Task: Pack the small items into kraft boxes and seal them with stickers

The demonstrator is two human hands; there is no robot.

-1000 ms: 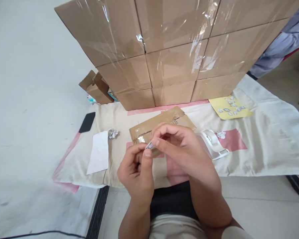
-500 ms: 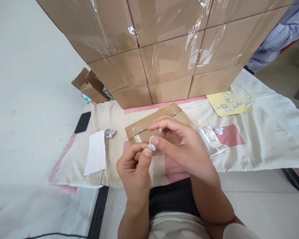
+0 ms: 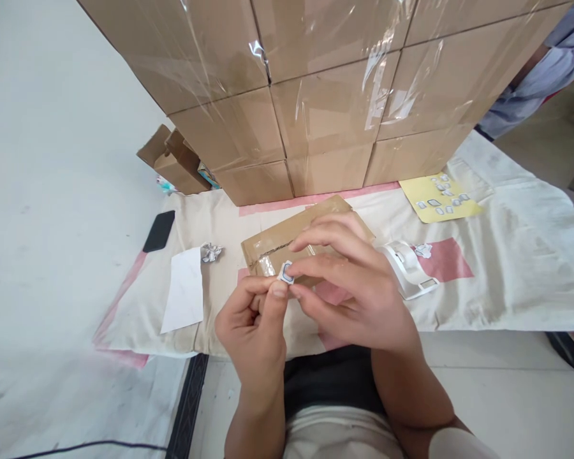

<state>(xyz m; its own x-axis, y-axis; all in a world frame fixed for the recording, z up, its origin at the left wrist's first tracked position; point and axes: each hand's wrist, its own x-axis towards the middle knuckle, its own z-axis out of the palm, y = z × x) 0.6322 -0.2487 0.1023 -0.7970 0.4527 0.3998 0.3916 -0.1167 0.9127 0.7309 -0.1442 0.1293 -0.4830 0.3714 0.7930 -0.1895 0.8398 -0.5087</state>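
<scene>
A tiny piece of white paper with a blue outlined shape (image 3: 284,273) is pinched between the thumb and forefinger of my left hand (image 3: 256,319). My right hand (image 3: 358,287) has its fingers stretched and apart. Its forefinger tip touches the face of the paper piece, while the thumb tip lies just below it. Both hands are above the table's front part. Behind them lies a flat brown cardboard box (image 3: 268,245), partly covered by my right hand. To the right of that hand stands a white tape dispenser (image 3: 414,274).
Stacked cartons under clear film (image 3: 325,108) rise at the back. A yellow sheet (image 3: 433,213) bears several small paper cut-outs. On the left are a white paper (image 3: 184,293), a crumpled paper (image 3: 212,252), a black phone (image 3: 159,231) and an opened carton (image 3: 179,169). Another person's sleeve (image 3: 545,83) shows at right.
My right thumb has come off the paper piece and dropped below it, and the right fingers have spread, the forefinger now on the piece. My left hand keeps its pinch.
</scene>
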